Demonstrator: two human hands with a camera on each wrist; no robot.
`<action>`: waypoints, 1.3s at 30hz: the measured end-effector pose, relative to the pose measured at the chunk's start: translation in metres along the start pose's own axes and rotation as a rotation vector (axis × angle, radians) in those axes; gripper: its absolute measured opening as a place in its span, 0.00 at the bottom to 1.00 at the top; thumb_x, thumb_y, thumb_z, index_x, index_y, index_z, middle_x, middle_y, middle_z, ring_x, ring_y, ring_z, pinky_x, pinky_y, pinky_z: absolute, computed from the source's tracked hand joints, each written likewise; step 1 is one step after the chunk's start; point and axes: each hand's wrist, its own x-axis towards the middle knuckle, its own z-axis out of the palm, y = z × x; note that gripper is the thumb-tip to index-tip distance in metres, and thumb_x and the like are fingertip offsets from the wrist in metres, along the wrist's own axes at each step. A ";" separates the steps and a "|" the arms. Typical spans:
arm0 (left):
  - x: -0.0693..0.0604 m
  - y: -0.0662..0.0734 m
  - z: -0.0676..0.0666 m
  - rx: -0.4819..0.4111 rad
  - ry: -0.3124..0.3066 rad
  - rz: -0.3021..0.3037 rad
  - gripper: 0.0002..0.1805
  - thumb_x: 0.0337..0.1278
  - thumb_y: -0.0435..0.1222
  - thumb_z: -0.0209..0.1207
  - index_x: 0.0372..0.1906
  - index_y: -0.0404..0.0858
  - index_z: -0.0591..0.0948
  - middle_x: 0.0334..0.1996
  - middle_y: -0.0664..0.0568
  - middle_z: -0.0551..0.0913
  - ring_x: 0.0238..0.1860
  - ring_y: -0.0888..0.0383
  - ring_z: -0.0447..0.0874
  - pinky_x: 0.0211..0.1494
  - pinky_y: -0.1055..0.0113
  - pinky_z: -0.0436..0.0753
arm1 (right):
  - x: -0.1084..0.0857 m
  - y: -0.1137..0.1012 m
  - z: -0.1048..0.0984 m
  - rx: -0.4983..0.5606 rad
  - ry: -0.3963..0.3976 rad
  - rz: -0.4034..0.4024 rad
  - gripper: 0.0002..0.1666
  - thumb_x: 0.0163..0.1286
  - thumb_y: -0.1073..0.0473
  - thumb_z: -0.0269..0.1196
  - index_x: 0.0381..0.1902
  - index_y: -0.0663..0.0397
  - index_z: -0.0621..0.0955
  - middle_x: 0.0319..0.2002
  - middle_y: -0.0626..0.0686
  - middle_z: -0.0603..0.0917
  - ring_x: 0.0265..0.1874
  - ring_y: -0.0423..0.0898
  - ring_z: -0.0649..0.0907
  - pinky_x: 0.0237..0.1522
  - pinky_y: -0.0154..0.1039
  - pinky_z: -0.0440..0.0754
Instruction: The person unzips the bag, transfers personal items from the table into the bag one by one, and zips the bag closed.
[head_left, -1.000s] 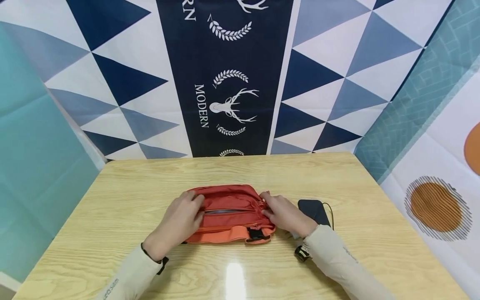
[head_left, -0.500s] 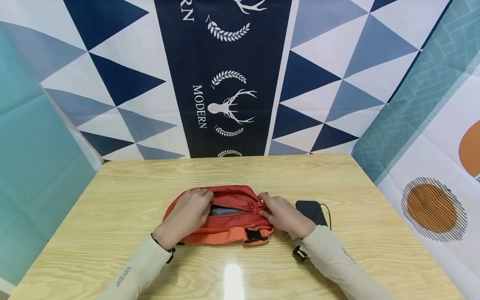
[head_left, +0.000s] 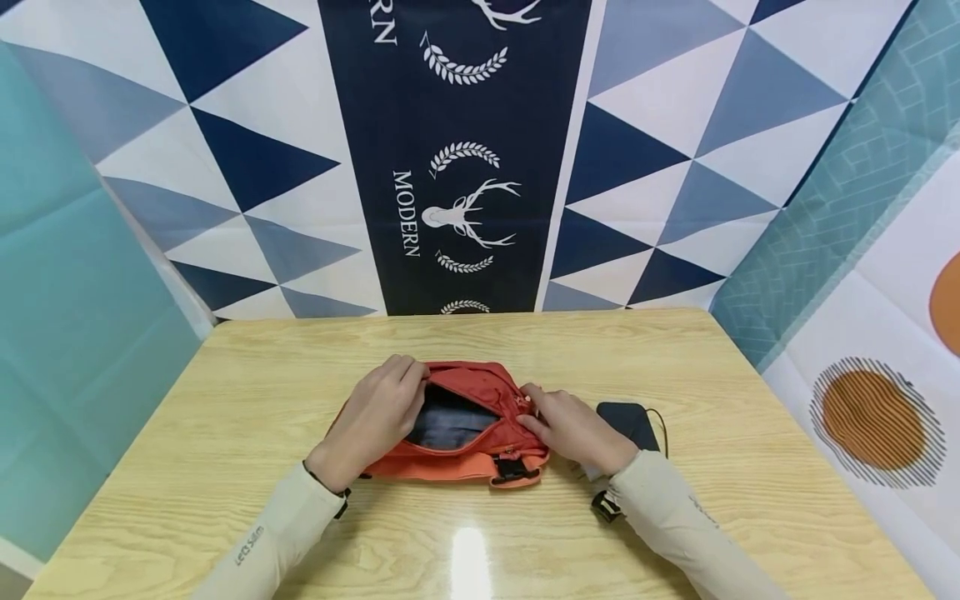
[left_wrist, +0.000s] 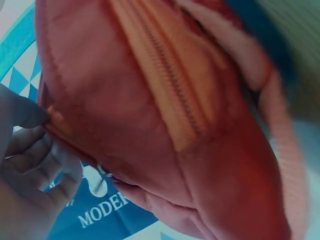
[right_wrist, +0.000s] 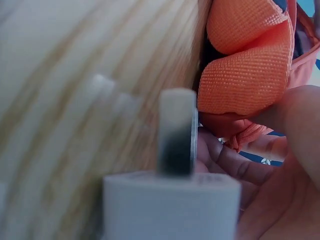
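Note:
A red bag with an orange strap and black buckle lies on the table, its main pocket gaping to show a dark grey lining. My left hand pinches the upper edge of the opening at the bag's left part. In the left wrist view, the thumb and fingers of that left hand hold the red fabric by its edge. My right hand grips the bag's right end; the right wrist view shows this right hand beside the folded orange strap.
A black flat object with a thin cord lies on the wooden table, partly behind my right forearm. Patterned cloth hangs behind the table, with more cloth along both sides.
My left hand has moved slightly right and up along the bag with the pocket's edge, and the opening has spread much wider. My right hand has stayed at the bag's right end.

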 end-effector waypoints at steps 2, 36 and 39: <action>0.000 0.000 0.000 0.024 0.006 0.009 0.06 0.61 0.31 0.62 0.41 0.36 0.78 0.35 0.48 0.77 0.37 0.54 0.77 0.39 0.63 0.81 | 0.001 0.001 0.000 0.002 0.010 -0.007 0.22 0.75 0.52 0.60 0.60 0.58 0.73 0.25 0.41 0.77 0.18 0.34 0.74 0.24 0.33 0.73; 0.000 -0.002 -0.007 -0.048 0.073 -0.057 0.06 0.61 0.28 0.62 0.41 0.34 0.80 0.36 0.47 0.79 0.40 0.53 0.80 0.38 0.63 0.85 | -0.027 0.036 -0.081 0.004 -0.219 0.233 0.15 0.70 0.63 0.63 0.52 0.65 0.78 0.29 0.52 0.79 0.23 0.44 0.76 0.27 0.40 0.74; -0.001 -0.002 -0.007 -0.054 0.063 -0.063 0.05 0.61 0.28 0.61 0.42 0.34 0.80 0.36 0.47 0.79 0.40 0.53 0.80 0.38 0.63 0.84 | -0.032 0.041 -0.089 -0.017 -0.248 0.289 0.17 0.69 0.62 0.64 0.52 0.66 0.77 0.35 0.57 0.81 0.29 0.47 0.80 0.31 0.43 0.77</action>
